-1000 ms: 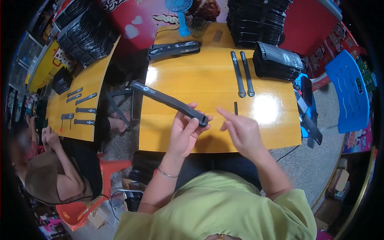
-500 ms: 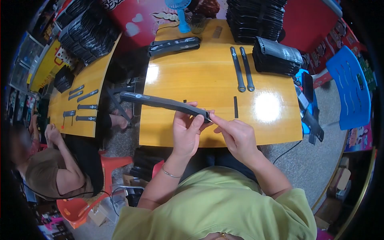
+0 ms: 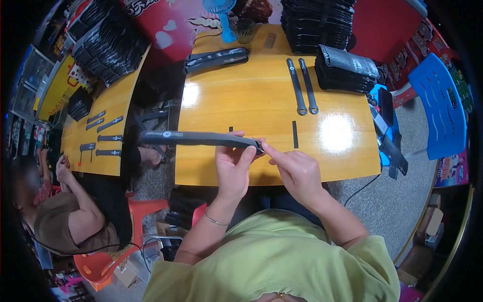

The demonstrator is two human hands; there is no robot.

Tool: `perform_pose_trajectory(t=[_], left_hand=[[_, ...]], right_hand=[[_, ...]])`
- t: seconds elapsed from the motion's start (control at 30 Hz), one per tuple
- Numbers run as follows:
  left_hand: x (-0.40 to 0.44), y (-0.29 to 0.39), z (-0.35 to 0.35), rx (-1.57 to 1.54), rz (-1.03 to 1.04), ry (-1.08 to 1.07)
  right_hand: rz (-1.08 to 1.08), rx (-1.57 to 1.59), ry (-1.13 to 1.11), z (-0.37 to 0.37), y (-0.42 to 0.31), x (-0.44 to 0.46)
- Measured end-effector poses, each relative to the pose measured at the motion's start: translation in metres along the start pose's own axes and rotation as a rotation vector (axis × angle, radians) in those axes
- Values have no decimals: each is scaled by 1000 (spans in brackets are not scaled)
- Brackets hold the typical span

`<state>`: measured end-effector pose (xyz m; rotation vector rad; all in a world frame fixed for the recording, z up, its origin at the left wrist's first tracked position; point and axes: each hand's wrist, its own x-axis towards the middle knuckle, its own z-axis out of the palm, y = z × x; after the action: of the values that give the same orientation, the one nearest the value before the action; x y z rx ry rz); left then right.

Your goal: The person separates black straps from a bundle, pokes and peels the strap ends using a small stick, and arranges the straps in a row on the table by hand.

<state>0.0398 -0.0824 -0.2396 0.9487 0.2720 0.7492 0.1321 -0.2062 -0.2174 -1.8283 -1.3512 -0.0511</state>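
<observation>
A long dark grey strap [image 3: 196, 137] with white print reaches out to the left over the near part of the table. My left hand [image 3: 233, 168] is closed around it near its right end, thumb on top. At that end, my right hand [image 3: 297, 168] pinches the strap's tip between thumb and index finger. A small light bit shows at the fingertips, too small to name. Two more grey straps [image 3: 296, 88] with a loop at one end lie side by side farther back. Short black strips [image 3: 295, 134] lie on the wood beyond my hands.
On the yellow wooden table [image 3: 216, 100] are a bundle of straps [image 3: 216, 59], a folded black stack [image 3: 347, 70], a tall black pile [image 3: 317, 25] and a blue fan [image 3: 226, 30]. Left, a seated person [image 3: 75, 216] works at another table; a blue chair [image 3: 437, 105] stands right.
The far left end of the strap has swung toward me and now lies more level. Both hands keep nearly the same place at its right end.
</observation>
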Motion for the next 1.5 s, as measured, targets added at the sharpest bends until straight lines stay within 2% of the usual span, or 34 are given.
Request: perform_pose_trajectory(t=[0.1, 0.3, 0.4, 0.5, 0.6, 0.7, 0.8, 0.83, 0.9, 0.93, 1.0, 1.07, 1.1, 1.2, 1.23, 1.3, 1.33, 1.43, 1.5], left_hand=[[0, -2, -2, 51, 83, 1], [-2, -3, 1, 152, 206, 24], [0, -1, -3, 175, 177, 17], [2, 6, -1, 33, 47, 51], [2, 7, -3, 60, 46, 56], [-2, 6, 2, 142, 193, 59], [-4, 6, 2, 252, 334, 27], [-4, 4, -1, 294, 351, 35], [-1, 8, -2, 170, 223, 40], [0, 9, -3, 107, 158, 41], [0, 10, -4, 131, 170, 43], [0, 10, -4, 154, 176, 44], [1, 12, -3, 210, 258, 5], [0, 10, -4, 531, 543, -37], [0, 11, -5, 551, 547, -24], [-1, 16, 1, 278, 358, 26], [-2, 17, 4, 142, 261, 50], [-3, 16, 1, 274, 279, 31], [-2, 12, -8, 411, 322, -60]], right_hand=[[110, 137, 18, 4, -2, -1], [476, 667, -18, 10, -11, -2], [112, 239, 57, 10, -5, 1], [-16, -219, -41, -3, -10, 7], [4, -181, -44, -1, -11, 8], [456, 707, -34, 8, -19, 9], [494, 857, -15, 12, -24, 8], [357, 579, -21, 10, -23, 9], [80, 29, -27, 2, -19, 10], [61, -63, -52, -1, -22, 10], [20, -255, -93, -5, -25, 13], [100, 114, -18, 8, -17, 10], [141, 299, 19, 11, -17, 11], [690, 1037, -200, -5, -28, 18], [613, 954, -137, 1, -28, 15], [449, 784, -15, 18, -29, 10], [459, 775, -2, 19, -29, 9], [474, 811, 24, 25, -31, 12], [615, 953, -31, 17, -30, 17]])
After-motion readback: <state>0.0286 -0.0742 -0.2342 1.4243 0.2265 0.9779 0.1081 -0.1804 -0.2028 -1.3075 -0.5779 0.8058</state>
